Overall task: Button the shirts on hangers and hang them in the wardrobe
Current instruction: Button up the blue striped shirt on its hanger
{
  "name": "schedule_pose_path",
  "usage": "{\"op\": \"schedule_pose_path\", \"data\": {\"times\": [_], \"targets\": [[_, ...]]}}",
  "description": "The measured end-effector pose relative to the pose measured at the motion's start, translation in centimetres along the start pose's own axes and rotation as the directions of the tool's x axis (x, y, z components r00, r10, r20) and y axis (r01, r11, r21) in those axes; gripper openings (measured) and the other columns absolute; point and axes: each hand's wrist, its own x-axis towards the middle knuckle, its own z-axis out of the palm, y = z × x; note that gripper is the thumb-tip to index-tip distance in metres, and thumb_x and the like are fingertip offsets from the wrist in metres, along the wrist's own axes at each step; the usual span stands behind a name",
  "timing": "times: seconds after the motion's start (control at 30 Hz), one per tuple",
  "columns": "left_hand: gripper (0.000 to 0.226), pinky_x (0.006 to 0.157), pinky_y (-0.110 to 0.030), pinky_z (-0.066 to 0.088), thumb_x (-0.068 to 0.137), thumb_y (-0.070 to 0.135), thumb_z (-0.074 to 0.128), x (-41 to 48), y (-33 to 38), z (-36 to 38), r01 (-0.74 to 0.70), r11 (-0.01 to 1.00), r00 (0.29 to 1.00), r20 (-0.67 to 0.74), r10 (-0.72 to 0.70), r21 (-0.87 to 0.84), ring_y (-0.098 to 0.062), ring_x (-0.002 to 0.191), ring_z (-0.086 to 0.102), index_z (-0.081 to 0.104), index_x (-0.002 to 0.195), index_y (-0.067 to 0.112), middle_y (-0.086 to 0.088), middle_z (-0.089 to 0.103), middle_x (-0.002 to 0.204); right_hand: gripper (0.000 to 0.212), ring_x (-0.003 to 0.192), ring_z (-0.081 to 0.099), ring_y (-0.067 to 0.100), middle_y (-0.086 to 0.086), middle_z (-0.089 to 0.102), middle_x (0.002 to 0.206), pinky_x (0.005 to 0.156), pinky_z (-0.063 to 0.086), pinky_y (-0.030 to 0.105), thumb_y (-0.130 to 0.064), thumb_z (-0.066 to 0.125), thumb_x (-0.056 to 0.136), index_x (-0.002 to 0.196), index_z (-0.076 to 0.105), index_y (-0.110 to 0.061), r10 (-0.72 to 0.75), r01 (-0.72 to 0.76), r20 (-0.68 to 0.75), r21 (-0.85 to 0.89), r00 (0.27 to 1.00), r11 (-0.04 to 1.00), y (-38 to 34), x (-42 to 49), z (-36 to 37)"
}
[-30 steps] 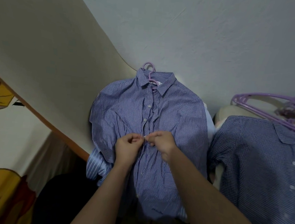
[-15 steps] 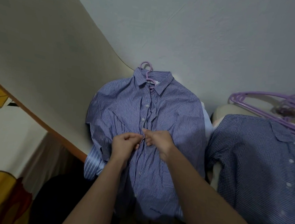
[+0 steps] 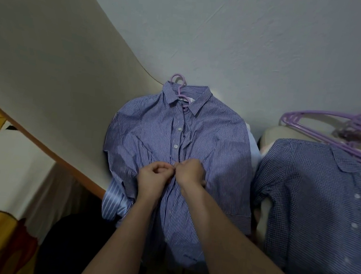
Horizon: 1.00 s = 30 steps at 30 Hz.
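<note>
Now, hands: left hand (image 3: 153, 176) and right hand (image 3: 190, 172) each pinch the striped shirt (image 3: 220, 144) at its placket.
Advice: probably hold both edges aligned and taut.

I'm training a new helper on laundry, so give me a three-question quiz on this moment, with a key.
1. True or false: the left hand and right hand both pinch the striped shirt at its front opening.
2. The hanger in that shirt is: A green, B purple, C white.
3. Fill in: the checked shirt lies to the striped shirt's ____ side.
Key: 1 true; 2 B; 3 right.
</note>
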Motion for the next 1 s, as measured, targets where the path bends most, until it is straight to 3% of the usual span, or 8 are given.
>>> {"op": "schedule_pose_path", "data": {"times": [0.17, 0.3, 0.43, 0.53, 0.63, 0.77, 0.87, 1.0], "targets": [[0.008, 0.048, -0.020, 0.047, 0.086, -0.004, 0.070, 0.2, 0.3, -0.2, 0.072, 0.997, 0.997, 0.040, -0.072, -0.017, -0.013, 0.052, 0.054, 0.075, 0.082, 0.000, -0.012, 0.064, 0.063, 0.023, 0.094, 0.062, 0.030, 0.009, 0.071, 0.092, 0.102, 0.041, 0.048, -0.022, 0.063, 0.093, 0.072, 0.060, -0.014, -0.059, 0.059, 0.004, -0.029, 0.998, 0.998, 0.5, 0.0, 0.1], [0.011, 0.044, -0.021, 0.052, 0.092, -0.005, 0.062, 1.3, 1.9, -0.4, 0.275, 0.961, 0.954, 0.130, -0.269, -0.026, -0.014, 0.046, 0.058, 0.070, 0.084, -0.003, -0.015, 0.064, 0.067, 0.024, 0.096, 0.060, 0.025, 0.003, 0.071, 0.100, 0.099, 0.037, 0.040, -0.016, 0.051, 0.096, 0.075, 0.063, -0.017, -0.125, 0.130, 0.048, -0.123, 0.991, 0.984, 0.7, -0.8, -0.8], [0.013, 0.040, -0.024, 0.052, 0.092, -0.008, 0.058, 2.4, 3.0, -0.6, 0.391, 0.920, 0.908, 0.164, -0.386, 0.000, -0.015, 0.045, 0.057, 0.068, 0.085, -0.006, -0.012, 0.060, 0.063, 0.028, 0.090, 0.062, 0.023, -0.002, 0.065, 0.082, 0.100, 0.040, 0.041, -0.012, 0.051, 0.096, 0.071, 0.060, -0.020, -0.158, 0.164, 0.061, -0.122, 0.986, 0.979, 1.0, -1.2, -1.0], [0.013, 0.039, -0.023, 0.050, 0.092, -0.008, 0.059, 2.5, 2.9, -0.5, 0.393, 0.919, 0.908, 0.151, -0.392, 0.022, -0.014, 0.041, 0.054, 0.069, 0.083, -0.004, -0.009, 0.060, 0.057, 0.031, 0.090, 0.064, 0.024, -0.004, 0.069, 0.085, 0.098, 0.043, 0.040, -0.013, 0.055, 0.094, 0.064, 0.057, -0.024, -0.173, 0.178, 0.057, -0.104, 0.983, 0.979, 1.5, -0.9, -1.0], [0.015, 0.040, -0.020, 0.049, 0.091, -0.005, 0.063, 1.6, 2.7, -0.2, 0.319, 0.947, 0.942, 0.104, -0.321, 0.034, -0.011, 0.039, 0.052, 0.069, 0.079, 0.001, -0.008, 0.060, 0.058, 0.027, 0.083, 0.064, 0.030, 0.000, 0.069, 0.082, 0.087, 0.049, 0.043, -0.012, 0.059, 0.090, 0.067, 0.061, -0.025, -0.167, 0.170, 0.127, -0.013, 0.978, 0.985, 2.2, -0.3, -1.0], [0.018, 0.050, -0.024, 0.045, 0.091, 0.002, 0.063, 0.1, 0.9, -0.6, 0.064, 0.986, 0.998, 0.005, -0.066, 0.154, -0.019, 0.052, 0.053, 0.067, 0.077, 0.013, -0.006, 0.060, 0.063, 0.021, 0.060, 0.050, 0.015, 0.000, 0.058, 0.075, 0.049, 0.041, 0.020, 0.001, 0.056, 0.091, 0.089, 0.062, -0.018, -0.296, 0.268, 0.172, 0.171, 0.940, 0.948, 2.6, -0.9, -3.0], [0.012, 0.064, -0.027, 0.045, 0.083, 0.006, 0.070, -2.1, 0.0, -1.4, -0.163, 0.890, 0.986, 0.042, 0.161, 0.426, -0.018, 0.063, 0.057, 0.066, 0.086, 0.018, -0.002, 0.063, 0.070, 0.023, 0.063, 0.051, 0.011, 0.008, 0.061, 0.088, 0.052, 0.037, 0.012, 0.001, 0.056, 0.090, 0.093, 0.065, -0.021, -0.431, 0.414, 0.125, 0.140, 0.894, 0.899, 3.9, -2.1, -4.3], [0.027, 0.077, -0.031, 0.046, 0.076, 0.010, 0.077, -5.0, -1.1, -2.2, -0.356, 0.743, 0.935, 0.205, 0.291, 0.567, -0.020, 0.081, 0.057, 0.059, 0.096, 0.014, -0.004, 0.059, 0.093, 0.015, 0.076, 0.053, 0.008, 0.003, 0.051, 0.102, 0.068, 0.042, 0.010, -0.007, 0.062, 0.091, 0.099, 0.065, -0.020, -0.516, 0.556, 0.265, -0.103, 0.815, 0.825, 6.8, -4.5, -4.9]]}}
